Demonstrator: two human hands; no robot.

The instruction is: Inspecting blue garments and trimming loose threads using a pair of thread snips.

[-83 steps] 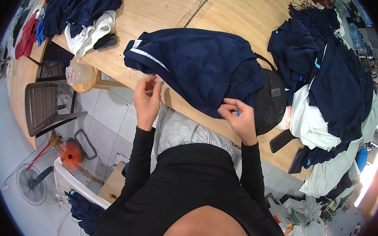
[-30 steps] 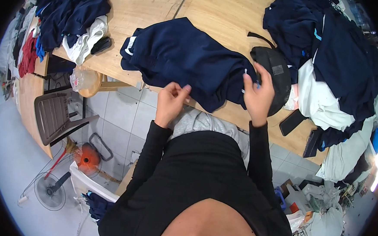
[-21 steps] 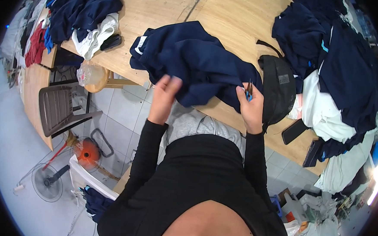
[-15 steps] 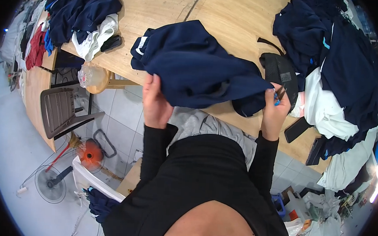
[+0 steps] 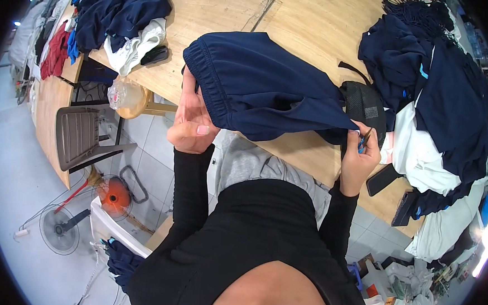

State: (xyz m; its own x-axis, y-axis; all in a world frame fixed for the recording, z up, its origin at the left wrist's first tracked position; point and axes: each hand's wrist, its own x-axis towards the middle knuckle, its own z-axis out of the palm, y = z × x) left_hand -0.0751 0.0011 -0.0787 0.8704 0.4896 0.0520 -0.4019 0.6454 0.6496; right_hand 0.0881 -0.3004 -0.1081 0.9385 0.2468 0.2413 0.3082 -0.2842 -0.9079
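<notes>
A pair of navy pants (image 5: 265,81) with a gathered elastic waistband stretches across the near edge of the table between my hands. My left hand (image 5: 194,119) is at the waistband end, palm showing and thumb held apart; its fingers run partly behind the band, so their tips are hidden. At the other end, my right hand (image 5: 361,154) pinches a corner of the fabric between thumb and fingers. The same hand also keeps a small pair of thread snips (image 5: 364,140), with a dark blade and some blue, tucked in its fingers.
Navy and white garments lie heaped on the right (image 5: 448,103) and far left (image 5: 121,16). Beside my right hand are a black mesh pouch (image 5: 364,104) and a dark phone (image 5: 383,180). A brown chair (image 5: 77,137) and a fan (image 5: 59,229) stand at left.
The pants have been turned so that the elastic waistband now faces my left hand. My left hand has shifted left and its fingers have gone behind the band. My right hand keeps its pinch.
</notes>
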